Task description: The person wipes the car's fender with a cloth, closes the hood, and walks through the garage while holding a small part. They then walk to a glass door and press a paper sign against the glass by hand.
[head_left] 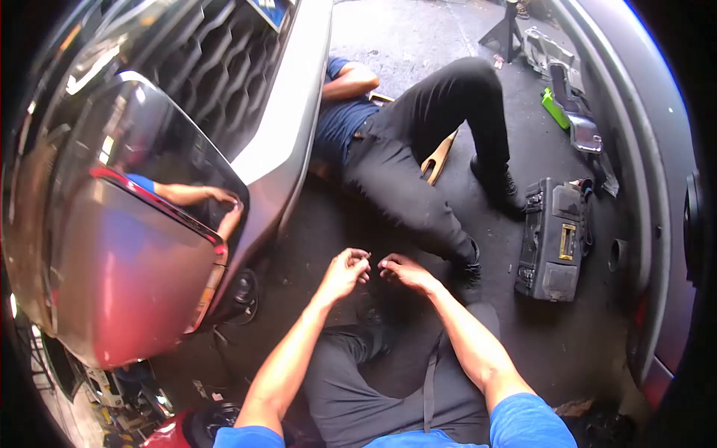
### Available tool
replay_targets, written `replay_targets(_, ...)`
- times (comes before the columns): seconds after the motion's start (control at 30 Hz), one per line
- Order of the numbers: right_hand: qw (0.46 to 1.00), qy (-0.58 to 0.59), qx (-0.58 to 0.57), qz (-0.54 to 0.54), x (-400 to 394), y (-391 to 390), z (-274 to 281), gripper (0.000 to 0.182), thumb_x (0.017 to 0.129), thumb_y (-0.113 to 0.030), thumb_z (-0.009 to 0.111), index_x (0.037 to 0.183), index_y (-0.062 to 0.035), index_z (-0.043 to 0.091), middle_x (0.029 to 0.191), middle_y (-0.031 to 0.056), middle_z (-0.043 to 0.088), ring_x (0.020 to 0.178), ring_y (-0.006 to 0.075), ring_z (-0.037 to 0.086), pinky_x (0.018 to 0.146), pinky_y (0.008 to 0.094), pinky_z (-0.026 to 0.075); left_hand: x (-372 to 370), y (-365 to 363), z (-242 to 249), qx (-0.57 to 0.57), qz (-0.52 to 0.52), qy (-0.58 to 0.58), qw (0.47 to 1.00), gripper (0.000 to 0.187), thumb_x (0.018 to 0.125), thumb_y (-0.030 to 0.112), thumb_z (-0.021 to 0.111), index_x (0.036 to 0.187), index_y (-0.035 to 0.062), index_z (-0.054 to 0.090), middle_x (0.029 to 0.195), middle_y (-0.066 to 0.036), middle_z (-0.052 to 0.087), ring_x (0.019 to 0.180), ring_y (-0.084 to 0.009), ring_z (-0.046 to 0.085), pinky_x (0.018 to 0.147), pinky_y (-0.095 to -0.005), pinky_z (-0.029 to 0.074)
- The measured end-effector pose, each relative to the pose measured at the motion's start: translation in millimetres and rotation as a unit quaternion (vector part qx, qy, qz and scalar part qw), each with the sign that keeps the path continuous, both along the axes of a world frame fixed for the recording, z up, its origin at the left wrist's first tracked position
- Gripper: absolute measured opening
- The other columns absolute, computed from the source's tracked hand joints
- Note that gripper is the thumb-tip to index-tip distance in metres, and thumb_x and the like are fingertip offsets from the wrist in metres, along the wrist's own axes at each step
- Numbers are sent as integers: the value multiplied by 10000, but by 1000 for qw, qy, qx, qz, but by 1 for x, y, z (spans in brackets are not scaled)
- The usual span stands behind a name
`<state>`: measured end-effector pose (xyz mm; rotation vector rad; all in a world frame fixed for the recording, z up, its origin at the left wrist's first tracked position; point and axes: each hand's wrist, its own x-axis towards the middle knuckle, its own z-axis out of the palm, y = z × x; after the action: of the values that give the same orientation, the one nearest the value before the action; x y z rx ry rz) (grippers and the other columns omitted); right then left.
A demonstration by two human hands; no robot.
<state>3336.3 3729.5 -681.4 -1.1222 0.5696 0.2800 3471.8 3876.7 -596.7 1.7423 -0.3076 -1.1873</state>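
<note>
My left hand [347, 274] is raised in front of me above my lap, thumb and fingers pinched together. Whatever sits at its fingertips is too small to name. A short gap away, my right hand [405, 272] is also closed, its fingers curled towards the left one; what it holds, if anything, is hidden. Both hands are apart from the car and from the leg of a person [403, 179] lying on the floor beyond them. Under my forearms are my dark trousers [366, 396].
A car's front, with its grille [216, 82] and glossy corner [142, 261], stands close on the left. To the right lies a black toolbox [549, 246]. Farther back are a bright green object [554, 108] and a black stand [508, 33]. A dark vehicle panel [672, 134] edges the right.
</note>
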Motion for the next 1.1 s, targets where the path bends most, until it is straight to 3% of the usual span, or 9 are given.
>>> replay_targets(0.17,984,-46,-172,20,21,3,-71,255,963,-235,545,1083,-23,619,904,66,662,829,159,621,765,330,494,31,-3,-36,-10,26,-74,997,275,972,102,573,1214,-28,591,900,-90,664,726,-128,640,666,-262,548)
replay_targets(0.33,942,-98,-307,92,38,-13,-116,306,908,-253,579,1106,-23,621,1051,203,677,1011,388,643,852,445,492,44,17,-46,-36,20,-117,992,318,981,174,596,1234,-17,562,957,-102,672,785,-148,657,710,-289,557)
replay_targets(0.43,964,-77,-244,77,55,-15,-112,308,912,-241,583,1107,-7,622,937,129,693,836,238,669,766,377,520,40,29,-31,-42,52,-156,986,366,975,198,610,1253,-27,533,992,-125,679,811,-158,666,726,-297,563)
replay_targets(0.47,983,-75,-166,18,53,-9,-98,230,979,-169,528,1123,-11,614,869,42,653,729,105,591,661,265,501,40,34,-28,-41,61,-152,986,378,973,196,611,1260,-33,524,1013,-136,682,820,-161,670,740,-300,566)
replay_targets(0.5,990,-72,-119,-21,51,-3,-77,235,990,-171,520,1153,-28,611,899,38,658,726,82,585,654,246,496,39,39,-30,-29,65,-153,986,381,972,196,611,1263,-34,521,1018,-138,683,820,-162,671,742,-302,567)
replay_targets(0.63,988,-155,-3,-5,27,22,-18,337,980,-191,550,1295,-72,560,928,33,662,710,64,565,658,224,486,36,42,-41,-16,66,-145,987,344,969,166,608,1234,-41,535,1012,-143,694,790,-159,677,728,-295,572)
replay_targets(0.73,983,-172,-65,19,22,37,-18,527,961,-184,576,1457,-117,414,942,30,645,719,67,550,669,226,479,24,44,-45,7,53,-152,987,321,967,146,607,1217,-44,544,1006,-141,700,785,-157,682,724,-290,573)
replay_targets(0.83,979,-189,-74,23,24,51,-26,600,933,-205,586,1489,-112,378,946,77,662,736,116,584,728,290,517,16,50,-44,39,25,-165,985,323,970,157,605,1219,-40,543,1022,-136,700,816,-153,681,743,-290,565)
replay_targets(1.1,965,-213,-144,58,10,61,-37,613,916,-268,613,1472,-102,415,914,120,666,772,188,612,751,338,502,3,53,-42,64,-39,-178,981,314,969,172,609,1208,-25,560,1011,-107,691,844,-144,671,750,-288,544)
